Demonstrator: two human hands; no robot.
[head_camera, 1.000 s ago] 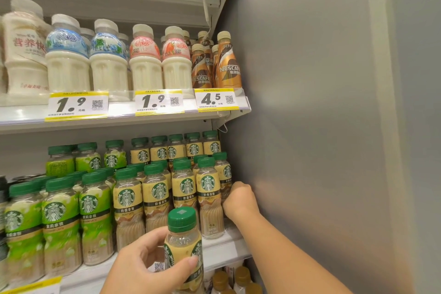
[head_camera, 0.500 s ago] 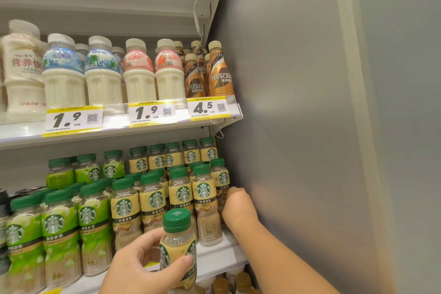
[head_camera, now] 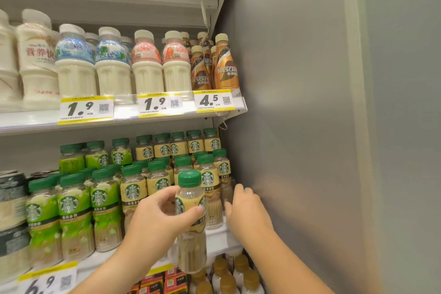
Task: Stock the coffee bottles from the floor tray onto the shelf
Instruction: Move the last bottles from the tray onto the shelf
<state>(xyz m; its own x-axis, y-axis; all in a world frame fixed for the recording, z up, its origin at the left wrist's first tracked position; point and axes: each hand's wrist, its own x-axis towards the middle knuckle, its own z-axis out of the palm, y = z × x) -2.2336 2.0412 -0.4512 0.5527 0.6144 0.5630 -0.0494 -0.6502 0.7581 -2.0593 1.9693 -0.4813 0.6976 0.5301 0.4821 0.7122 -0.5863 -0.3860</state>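
Observation:
My left hand grips a green-capped coffee bottle with a tan label, held upright in front of the middle shelf. Behind it stand rows of the same tan-labelled coffee bottles at the shelf's right end. My right hand hovers at the right end of that row, fingers spread and holding nothing, beside the rightmost bottle. The floor tray is out of view.
Green-labelled bottles fill the shelf's left part. The shelf above carries white milk drinks and brown coffee bottles. A grey metal side wall bounds the shelf on the right. More bottles stand on the shelf below.
My left hand has lifted the bottle up and rightward toward the shelf. My right hand has let go of the row's end and opened its fingers.

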